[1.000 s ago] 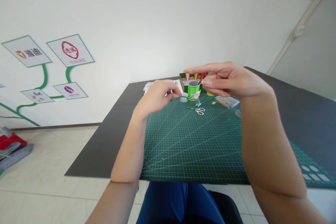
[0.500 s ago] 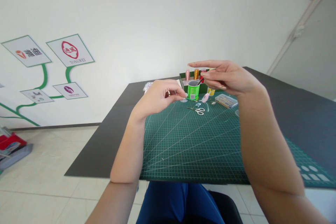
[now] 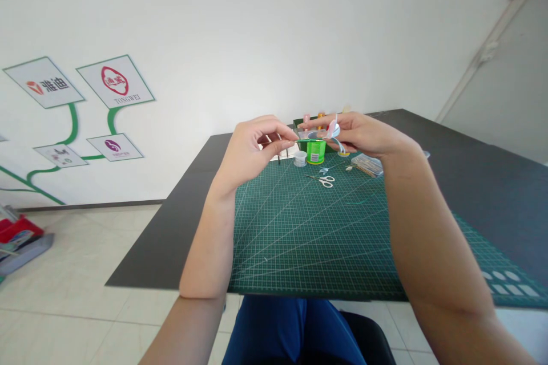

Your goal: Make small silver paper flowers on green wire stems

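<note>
My left hand (image 3: 261,145) pinches a thin green stem (image 3: 309,140) between thumb and fingertips, raised above the mat. At the stem's right end is a small artificial flower (image 3: 333,129) with pale pink and light blue ribbon-like pieces. My right hand (image 3: 362,134) is at the flower, its thumb and fingers closed about the stem's end while the index finger stretches left. Part of that grip is hidden behind the flower. Just behind and below the stem stands a bright green can (image 3: 315,153). White-handled scissors (image 3: 325,181) lie on the green cutting mat (image 3: 308,228).
Beside the can is a small white tub (image 3: 300,158). A clear box of thin sticks (image 3: 367,165) lies to the right. Behind stands a dark green box (image 3: 296,124) with spools. Small pale scraps (image 3: 324,170) lie near the scissors. The wall (image 3: 274,40) closes off the back.
My left hand has lifted the stem and flower. My right hand has lowered to the flower; the dark stick it held over the can no longer shows in it.
</note>
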`<state>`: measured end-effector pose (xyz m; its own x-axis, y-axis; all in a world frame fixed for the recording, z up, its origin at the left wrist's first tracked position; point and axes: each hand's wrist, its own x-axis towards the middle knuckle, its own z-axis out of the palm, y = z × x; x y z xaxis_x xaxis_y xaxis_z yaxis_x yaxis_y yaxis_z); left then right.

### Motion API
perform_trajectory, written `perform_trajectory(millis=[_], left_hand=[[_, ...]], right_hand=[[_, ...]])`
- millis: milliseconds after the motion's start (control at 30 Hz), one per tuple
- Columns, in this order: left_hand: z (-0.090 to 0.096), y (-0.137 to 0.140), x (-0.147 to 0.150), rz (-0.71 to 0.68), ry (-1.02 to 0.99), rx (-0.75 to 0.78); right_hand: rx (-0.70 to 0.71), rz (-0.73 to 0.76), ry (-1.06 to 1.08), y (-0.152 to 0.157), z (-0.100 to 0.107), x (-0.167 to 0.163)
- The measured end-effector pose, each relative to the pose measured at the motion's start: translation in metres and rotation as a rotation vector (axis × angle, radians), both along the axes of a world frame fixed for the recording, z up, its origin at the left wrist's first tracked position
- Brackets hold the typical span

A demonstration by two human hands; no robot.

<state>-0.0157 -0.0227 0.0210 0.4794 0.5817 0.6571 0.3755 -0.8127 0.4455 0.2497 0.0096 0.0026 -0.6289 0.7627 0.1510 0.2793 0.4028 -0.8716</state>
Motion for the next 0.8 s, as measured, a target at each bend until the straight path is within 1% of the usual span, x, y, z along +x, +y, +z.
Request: perform_trajectory(millis=[133,267,467,800], left_hand=[[-0.001,0.002,0.001,0.072,-0.044,0.032],[0.000,0.002,0.002,0.147,-0.060,0.084],[0.000,0.004,0.002,0.225,-0.087,0.137],[-0.006,0.012,0.001,0.216,-0.133,0.197]], right_hand=[[0.062,-0.027,-0.082,-0.005,0.004,-0.004],[0.063,0.011,-0.174,-0.008,0.008,-0.004],[0.085,0.063,-0.223,-0.008,0.007,-0.001],[0.082,0.205,-0.308,-0.014,0.011,-0.005]])
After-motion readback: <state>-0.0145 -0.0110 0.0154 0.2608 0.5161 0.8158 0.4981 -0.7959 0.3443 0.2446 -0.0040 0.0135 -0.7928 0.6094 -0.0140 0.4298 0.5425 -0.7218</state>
